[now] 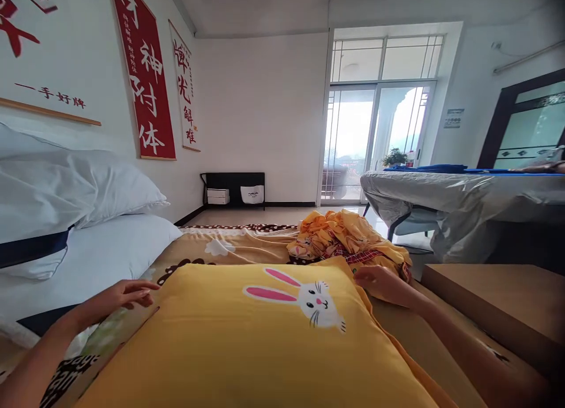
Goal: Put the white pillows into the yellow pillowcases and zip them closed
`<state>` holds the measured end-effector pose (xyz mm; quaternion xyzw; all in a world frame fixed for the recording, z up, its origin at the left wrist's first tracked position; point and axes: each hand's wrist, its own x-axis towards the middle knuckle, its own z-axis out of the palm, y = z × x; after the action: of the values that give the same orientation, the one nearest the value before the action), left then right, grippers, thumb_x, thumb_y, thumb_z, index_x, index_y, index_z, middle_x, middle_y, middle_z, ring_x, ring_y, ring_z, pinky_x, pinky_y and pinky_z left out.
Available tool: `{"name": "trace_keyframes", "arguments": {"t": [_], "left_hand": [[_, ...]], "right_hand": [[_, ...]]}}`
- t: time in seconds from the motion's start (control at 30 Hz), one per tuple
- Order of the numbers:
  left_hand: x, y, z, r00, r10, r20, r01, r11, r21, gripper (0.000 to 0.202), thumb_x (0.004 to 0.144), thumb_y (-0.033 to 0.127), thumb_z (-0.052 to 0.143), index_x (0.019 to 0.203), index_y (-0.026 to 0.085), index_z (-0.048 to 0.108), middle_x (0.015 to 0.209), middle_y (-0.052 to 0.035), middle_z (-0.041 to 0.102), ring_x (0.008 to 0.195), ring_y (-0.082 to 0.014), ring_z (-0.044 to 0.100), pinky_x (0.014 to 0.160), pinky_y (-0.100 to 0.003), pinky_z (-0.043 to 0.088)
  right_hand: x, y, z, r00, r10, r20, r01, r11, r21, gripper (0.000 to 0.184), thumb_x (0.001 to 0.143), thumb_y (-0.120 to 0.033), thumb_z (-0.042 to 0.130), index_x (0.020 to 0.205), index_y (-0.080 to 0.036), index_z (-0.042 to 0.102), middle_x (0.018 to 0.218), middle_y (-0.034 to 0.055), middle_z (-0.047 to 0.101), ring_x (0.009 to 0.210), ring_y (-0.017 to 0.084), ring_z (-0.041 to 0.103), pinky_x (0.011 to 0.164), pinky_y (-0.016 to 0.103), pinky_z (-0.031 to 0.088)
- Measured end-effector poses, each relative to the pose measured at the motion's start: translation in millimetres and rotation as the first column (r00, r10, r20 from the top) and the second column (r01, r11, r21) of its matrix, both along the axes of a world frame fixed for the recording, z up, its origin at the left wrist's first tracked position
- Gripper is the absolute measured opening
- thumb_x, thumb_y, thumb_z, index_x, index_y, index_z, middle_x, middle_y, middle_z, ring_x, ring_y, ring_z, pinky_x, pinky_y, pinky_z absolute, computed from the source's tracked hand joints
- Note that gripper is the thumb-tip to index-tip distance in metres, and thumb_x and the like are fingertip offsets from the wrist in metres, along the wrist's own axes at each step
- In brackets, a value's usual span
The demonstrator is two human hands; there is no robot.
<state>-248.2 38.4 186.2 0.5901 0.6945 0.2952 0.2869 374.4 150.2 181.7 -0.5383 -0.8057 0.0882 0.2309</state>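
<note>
A yellow pillow [247,343] with a white rabbit print lies in front of me on a patterned bedsheet [238,243]. My left hand [126,293] hovers beside the pillow's far left corner, fingers stretched out and loosely apart, holding nothing. My right hand [382,283] rests at the pillow's far right corner, fingers curled over the fabric edge. Just beyond that hand lies a crumpled heap of yellow and plaid cloth [348,240].
White pillows [79,196] are stacked at the left against the wall with red banners [145,72]. A brown board [494,305] lies at the right. A table under grey plastic [459,196] stands beyond it, near the glass balcony door [375,137].
</note>
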Motion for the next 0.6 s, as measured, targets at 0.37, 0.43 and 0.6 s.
{"name": "trace_keyframes", "arguments": {"t": [0.37, 0.43, 0.6], "left_hand": [[216.1, 125.9, 15.6, 0.847, -0.008, -0.532, 0.165, 0.954, 0.249, 0.045, 0.091, 0.028, 0.032, 0.124, 0.018, 0.062, 0.124, -0.0112, 0.064, 0.121, -0.0226, 0.055, 0.106, -0.039, 0.035], [230.4, 131.3, -35.0, 0.835, -0.035, -0.549, 0.178, 0.961, 0.210, 0.043, 0.090, 0.024, 0.035, 0.123, 0.016, 0.062, 0.127, -0.0123, 0.063, 0.122, -0.0231, 0.054, 0.108, -0.041, 0.033], [193.7, 147.3, -83.0, 0.824, -0.048, -0.564, 0.159, 0.976, 0.149, 0.046, 0.091, 0.037, 0.037, 0.125, 0.018, 0.061, 0.133, -0.0112, 0.059, 0.126, -0.0256, 0.050, 0.109, -0.043, 0.030]], "right_hand": [[-243.9, 39.5, -7.5, 0.988, 0.060, 0.141, -0.074, 0.993, 0.092, 0.031, 0.090, -0.030, 0.046, 0.115, -0.019, 0.062, 0.115, 0.0105, 0.068, 0.105, 0.025, 0.062, 0.090, 0.034, 0.045], [-259.4, 31.7, -43.6, 0.982, 0.100, 0.157, -0.112, 0.991, 0.069, 0.028, 0.093, -0.028, 0.042, 0.112, -0.024, 0.063, 0.123, 0.0067, 0.065, 0.118, 0.023, 0.056, 0.099, 0.033, 0.039], [-234.6, 47.7, -67.8, 0.983, 0.110, 0.146, -0.111, 0.994, -0.002, 0.036, 0.097, -0.034, 0.032, 0.104, -0.022, 0.064, 0.116, 0.0067, 0.068, 0.114, 0.023, 0.057, 0.102, 0.036, 0.035]]}}
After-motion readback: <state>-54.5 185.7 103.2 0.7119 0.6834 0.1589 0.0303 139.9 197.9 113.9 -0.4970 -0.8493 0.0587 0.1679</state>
